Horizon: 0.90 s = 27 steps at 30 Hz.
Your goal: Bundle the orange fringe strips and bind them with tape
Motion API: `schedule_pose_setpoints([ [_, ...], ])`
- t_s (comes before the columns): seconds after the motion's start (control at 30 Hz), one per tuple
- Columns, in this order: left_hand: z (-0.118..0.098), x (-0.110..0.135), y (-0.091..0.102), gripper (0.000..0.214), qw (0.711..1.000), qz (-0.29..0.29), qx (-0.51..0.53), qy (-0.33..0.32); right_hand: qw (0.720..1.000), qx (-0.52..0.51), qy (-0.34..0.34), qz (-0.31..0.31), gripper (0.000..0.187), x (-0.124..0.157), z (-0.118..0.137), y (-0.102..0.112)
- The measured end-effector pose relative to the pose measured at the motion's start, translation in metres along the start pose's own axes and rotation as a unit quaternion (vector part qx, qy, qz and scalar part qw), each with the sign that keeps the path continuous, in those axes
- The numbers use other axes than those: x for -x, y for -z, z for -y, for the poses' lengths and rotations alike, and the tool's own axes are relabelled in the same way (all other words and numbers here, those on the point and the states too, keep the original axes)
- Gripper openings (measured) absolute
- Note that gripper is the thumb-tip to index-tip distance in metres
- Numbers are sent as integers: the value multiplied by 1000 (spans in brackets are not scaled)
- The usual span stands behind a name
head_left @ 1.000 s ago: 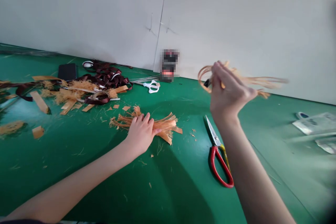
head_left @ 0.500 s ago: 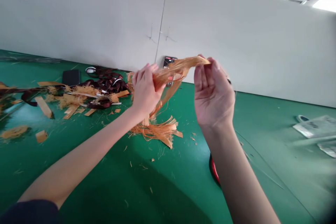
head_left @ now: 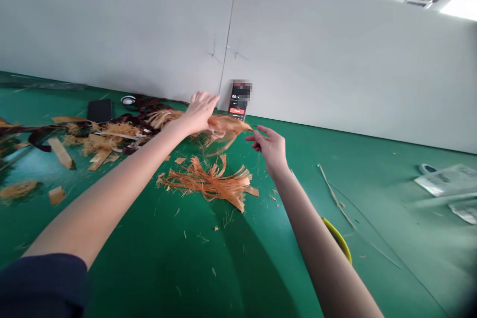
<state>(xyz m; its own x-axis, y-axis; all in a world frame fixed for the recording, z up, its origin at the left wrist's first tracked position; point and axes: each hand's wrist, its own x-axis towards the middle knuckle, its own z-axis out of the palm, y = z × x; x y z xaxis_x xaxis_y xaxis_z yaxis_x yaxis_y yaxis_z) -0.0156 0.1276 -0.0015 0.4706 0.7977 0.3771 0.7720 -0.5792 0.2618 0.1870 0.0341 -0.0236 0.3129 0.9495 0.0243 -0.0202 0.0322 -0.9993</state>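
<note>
My left hand (head_left: 201, 113) lies palm down over a bundle of frayed orange ribbon strands (head_left: 225, 124), its fingers stretched out and slightly apart. Whether the thumb presses on the bundle is hidden. The strands stick out to both sides of this hand, with a pale frayed end (head_left: 162, 118) at the left. At the right, the bundle tapers to a tip, which my right hand (head_left: 273, 149) pinches between thumb and fingers. Just below, a separate heap of cut orange strands (head_left: 208, 181) lies on the green surface (head_left: 167, 258).
A phone (head_left: 237, 102) leans against the white panel (head_left: 316, 49). Dark ribbon (head_left: 149, 103), orange scraps (head_left: 61, 153) and a black flat object (head_left: 100, 111) lie at left. Near my right forearm are a yellow curved handle (head_left: 339, 241) and a thin stick (head_left: 335, 196). Clear plastic packaging (head_left: 447, 179) lies at right.
Both hands have moved down toward the surface, bringing the strand bundle with them. My right hand has turned over and come leftward. The left hand's fingers have straightened.
</note>
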Motion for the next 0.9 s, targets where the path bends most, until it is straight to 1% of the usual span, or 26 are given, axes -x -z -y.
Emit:
schedule_pose_setpoints([
  [0.03,-4,9,-7,72,999,24,12,17,1000,-1,-7,-1,36,0,-5,2],
  [0.07,-11,19,-13,72,999,20,18,25,1000,-7,-11,-1,37,0,-8,3],
  [0.1,-19,30,-17,69,999,0,22,24,1000,-14,-13,-1,37,-1,-9,5],
  [0.13,-30,41,-20,61,998,-60,33,13,1000,-19,-15,0,37,-1,-10,6],
  [0.17,-42,52,-23,49,993,-104,51,-10,1000,-24,-17,2,37,-1,-9,7],
  [0.2,-55,63,-27,38,991,-99,72,-57,999,-30,-19,7,36,-1,-7,7],
  [0.23,-67,73,-31,29,989,-60,86,-103,999,-34,-21,13,35,0,-4,7],
  [0.27,-77,82,-37,21,990,-26,87,-111,999,-38,-22,19,34,0,-1,6],
  [0.3,-86,89,-43,18,991,-15,85,-102,999,-42,-23,26,33,2,4,6],
  [0.37,-97,98,-59,21,994,-7,75,-75,997,-58,-21,43,30,4,14,4],
  [0.43,-99,102,-76,26,997,3,57,-47,995,-80,-17,61,27,6,24,2],
  [0.53,-95,104,-96,36,998,44,26,-34,993,-90,1,76,26,8,36,0],
  [0.63,-89,112,-106,53,994,93,3,-48,994,-77,27,77,26,6,44,1],
  [0.7,-86,120,-105,59,991,117,-7,-61,992,-85,49,74,27,3,47,2],
  [0.8,-85,131,-96,62,987,139,-17,-75,987,-120,87,60,26,-1,52,6],
  [0.9,-83,141,-83,56,984,145,-13,-102,984,-114,129,37,26,-5,60,12],
])
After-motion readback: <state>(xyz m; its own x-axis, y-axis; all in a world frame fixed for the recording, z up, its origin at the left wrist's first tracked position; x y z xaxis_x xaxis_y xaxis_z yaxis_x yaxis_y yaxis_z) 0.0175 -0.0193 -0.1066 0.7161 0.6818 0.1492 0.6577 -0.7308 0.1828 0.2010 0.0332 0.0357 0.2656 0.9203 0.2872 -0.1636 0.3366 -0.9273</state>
